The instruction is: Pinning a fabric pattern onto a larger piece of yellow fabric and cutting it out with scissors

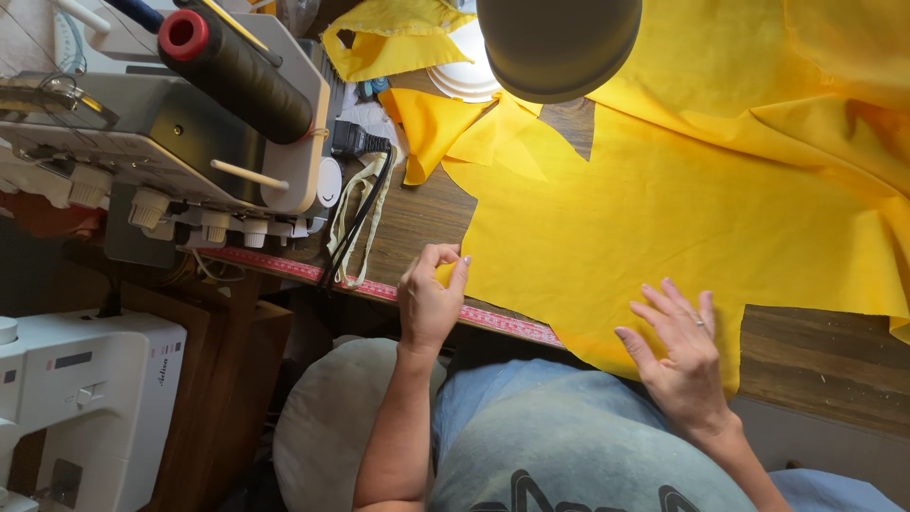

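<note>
**Two hands on a sheet of yellow cloth**

One large piece of yellow cloth [664,218] lies spread over the wooden tabletop [815,356], covering most of its right and far side and bunching into loose folds at the far right. It looks thin, light and limp, a woven fabric that creases easily and would slide on the smooth wood. I judge it is best taken at a cut edge or corner with a pinch, while a flat palm keeps the rest from dragging.

That is how the hands sit. The left hand [428,299] has its fingers [459,275] closed in a pinch on the cloth's near-left edge. The right hand [681,346] lies flat on the near edge, fingers spread wide, pressing and gripping nothing; a ring shows on one finger.

A red tape measure [398,292] runs along the near edge of the tabletop, partly under the cloth. Smaller yellow offcuts [431,123] lie at the far side, near a white dish [464,76] and below a round, dark lamp shade [559,43]. To the left stands a grey overlock machine [171,133] carrying a dark thread cone [237,71] with a red core, a black cable [365,204] trailing beside it. Nearer, at the left, is a white sewing machine [90,398].
</note>
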